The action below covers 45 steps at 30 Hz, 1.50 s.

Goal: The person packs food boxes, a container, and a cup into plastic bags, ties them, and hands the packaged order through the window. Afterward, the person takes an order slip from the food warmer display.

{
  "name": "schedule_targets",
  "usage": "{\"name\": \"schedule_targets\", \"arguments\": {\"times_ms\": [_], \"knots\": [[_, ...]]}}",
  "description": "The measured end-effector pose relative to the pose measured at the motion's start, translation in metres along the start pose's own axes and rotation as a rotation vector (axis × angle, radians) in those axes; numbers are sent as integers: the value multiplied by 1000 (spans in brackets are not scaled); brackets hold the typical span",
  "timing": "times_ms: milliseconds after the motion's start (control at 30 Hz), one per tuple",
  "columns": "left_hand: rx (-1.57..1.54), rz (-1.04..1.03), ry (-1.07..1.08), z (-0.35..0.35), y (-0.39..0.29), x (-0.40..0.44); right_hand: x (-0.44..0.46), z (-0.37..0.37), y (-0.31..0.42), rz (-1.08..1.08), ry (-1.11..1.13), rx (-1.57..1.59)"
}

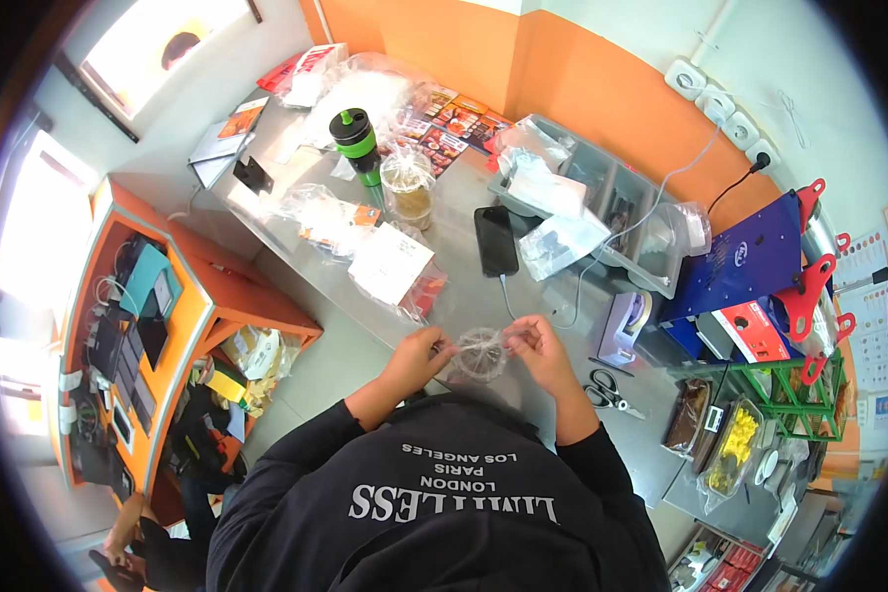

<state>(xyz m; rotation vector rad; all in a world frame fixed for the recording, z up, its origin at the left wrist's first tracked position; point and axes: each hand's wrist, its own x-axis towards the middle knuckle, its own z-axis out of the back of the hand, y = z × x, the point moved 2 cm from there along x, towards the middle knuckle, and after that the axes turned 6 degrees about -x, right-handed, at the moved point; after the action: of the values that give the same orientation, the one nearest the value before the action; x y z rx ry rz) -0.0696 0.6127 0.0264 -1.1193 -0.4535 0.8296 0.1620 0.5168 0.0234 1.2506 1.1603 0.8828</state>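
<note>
Close to my body at the metal table's edge stands a round clear container [479, 357], wrapped in a thin transparent plastic bag [483, 340]. My left hand [419, 357] pinches the bag's film on the left side. On the other side my right hand [543, 353] pinches the film between thumb and fingers. The bag's top is stretched between both hands over the container; what is inside the container cannot be made out. Beyond my hands lie a white paper slip [391, 263] on a bagged packet and a black phone [495, 241] on a cable.
A bagged cup [407, 187] and a green-black tumbler [355, 143] stand farther back. To the right are a grey divided bin [651, 222], a tape dispenser [624, 331] and scissors [610, 393]. Another person's hand [123, 533] shows at lower left, near an orange desk [192, 306].
</note>
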Motion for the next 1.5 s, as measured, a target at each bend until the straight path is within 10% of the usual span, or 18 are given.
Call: {"name": "schedule_targets", "arguments": {"times_ms": [567,833,1233,1500], "knots": [[6,59,103,2,10,3,3,-12,-25,27,-48,-125],[399,-467,-193,1,1,2,1,-13,-46,-63,-89,274],[103,-385,264,8,9,7,1,-14,-42,-86,-197,260],[233,-322,-10,8,25,8,-2,-28,-34,-64,-43,119]]}}
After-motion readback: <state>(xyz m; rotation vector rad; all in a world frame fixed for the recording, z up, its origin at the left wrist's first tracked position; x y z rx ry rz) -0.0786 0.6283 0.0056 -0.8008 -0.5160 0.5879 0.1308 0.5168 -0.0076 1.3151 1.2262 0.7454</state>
